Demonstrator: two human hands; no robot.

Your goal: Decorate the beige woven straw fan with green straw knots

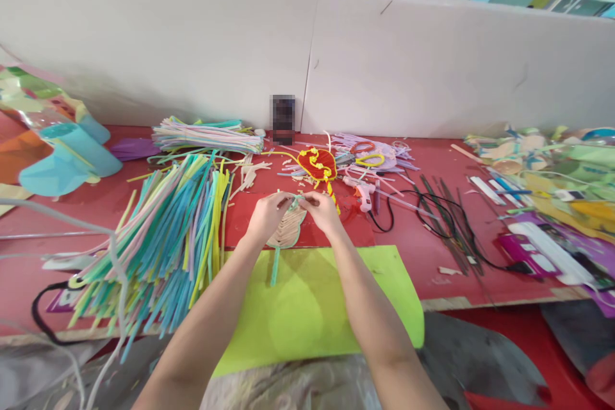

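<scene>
A leaf-shaped pipe-cleaner piece, beige inside with a pale green rim and stem, lies on a dark red mat. My left hand is closed at its top left, thumb and fingers pinched on the pale green pipe cleaner there. From the other side my right hand pinches the same green top part, fingertips close to the left ones. What exactly sits between the fingertips is small and partly hidden. Just behind the hands is a red shape with yellow pipe-cleaner edging.
A big bundle of coloured pipe cleaners lies left, with another bundle behind. To the right are a pink glue gun with black cord and a power strip. A yellow-green sheet hangs over the front edge. White panels stand behind.
</scene>
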